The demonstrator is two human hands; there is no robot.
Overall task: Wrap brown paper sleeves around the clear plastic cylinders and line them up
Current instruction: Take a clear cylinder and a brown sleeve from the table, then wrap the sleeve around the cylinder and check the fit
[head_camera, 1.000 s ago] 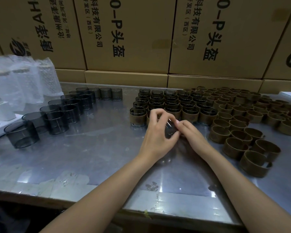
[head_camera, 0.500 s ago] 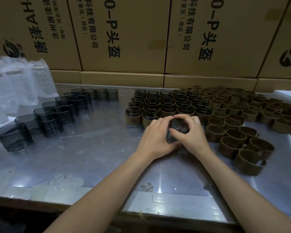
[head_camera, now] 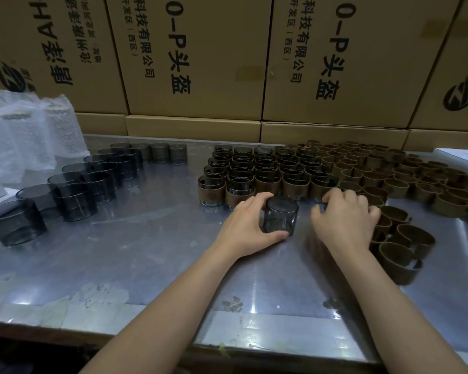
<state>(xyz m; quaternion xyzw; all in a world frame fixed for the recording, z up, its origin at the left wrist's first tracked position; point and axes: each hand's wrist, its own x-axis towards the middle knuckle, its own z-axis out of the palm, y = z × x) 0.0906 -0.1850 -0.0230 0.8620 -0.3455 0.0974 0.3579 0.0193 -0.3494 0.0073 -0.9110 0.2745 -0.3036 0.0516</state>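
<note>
My left hand (head_camera: 247, 225) grips a bare, smoky clear cylinder (head_camera: 280, 215) standing on the metal table (head_camera: 146, 252), thumb in front and fingers behind it. My right hand (head_camera: 345, 220) hovers just right of it, fingers curled over the near edge of the loose brown paper sleeves (head_camera: 405, 238); whether it touches one is hidden. Behind the hands stand rows of sleeved cylinders (head_camera: 265, 171). Bare cylinders (head_camera: 76, 195) line up in two rows at the left.
Stacked cardboard boxes (head_camera: 200, 63) wall off the back of the table. Bubble-wrap rolls (head_camera: 25, 136) stand at the far left. Many more loose sleeves (head_camera: 416, 171) cover the right side. The table's front edge (head_camera: 173, 344) is near.
Both hands were together on the bare cylinder. My right hand has let go and moved right toward the loose sleeves; my left hand keeps the cylinder, now upright on the table.
</note>
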